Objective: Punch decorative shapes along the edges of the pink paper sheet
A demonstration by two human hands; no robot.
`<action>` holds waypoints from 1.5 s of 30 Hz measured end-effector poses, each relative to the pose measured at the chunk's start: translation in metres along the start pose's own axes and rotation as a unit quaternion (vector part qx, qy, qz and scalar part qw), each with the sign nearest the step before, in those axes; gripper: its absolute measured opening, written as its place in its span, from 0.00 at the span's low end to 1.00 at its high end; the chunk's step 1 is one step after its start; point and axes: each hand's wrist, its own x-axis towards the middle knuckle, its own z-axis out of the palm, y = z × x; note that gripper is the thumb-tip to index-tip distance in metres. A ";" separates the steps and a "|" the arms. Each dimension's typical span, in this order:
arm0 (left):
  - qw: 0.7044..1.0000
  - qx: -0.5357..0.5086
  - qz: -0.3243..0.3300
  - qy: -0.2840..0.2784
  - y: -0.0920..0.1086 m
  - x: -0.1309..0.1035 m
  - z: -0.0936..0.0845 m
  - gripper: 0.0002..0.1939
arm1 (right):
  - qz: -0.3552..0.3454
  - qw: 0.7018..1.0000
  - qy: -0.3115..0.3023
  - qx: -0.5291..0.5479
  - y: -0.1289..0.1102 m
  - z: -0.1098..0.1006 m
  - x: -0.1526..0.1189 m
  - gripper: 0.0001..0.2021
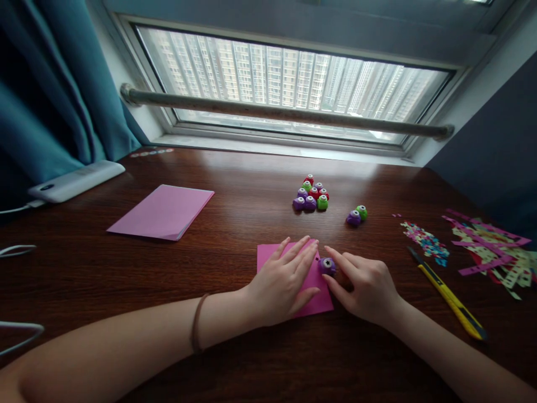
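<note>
A pink sheet of paper [268, 254] lies on the wooden table, with my left hand [285, 280] flat over its middle, fingers stretched out. At the sheet's right edge sits a small purple paper punch [328, 266] with a star mark on its white top. The thumb and index finger of my right hand [364, 282] hold the punch from its right side. Just left of the punch, a small dark star-shaped hole [318, 259] shows in the sheet. My left hand hides much of the paper.
Purple, green and red punches [310, 196] cluster behind the sheet, with two more [356, 215] to their right. A yellow utility knife [451, 302], confetti [428, 240] and paper strips [495, 252] lie right. Left are a pink paper stack [163, 212] and a white device [78, 180].
</note>
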 end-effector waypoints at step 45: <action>0.993 -0.064 0.021 -0.092 -0.003 -0.001 -0.001 0.36 | 0.070 0.932 -0.160 0.318 0.036 0.009 0.016 0.04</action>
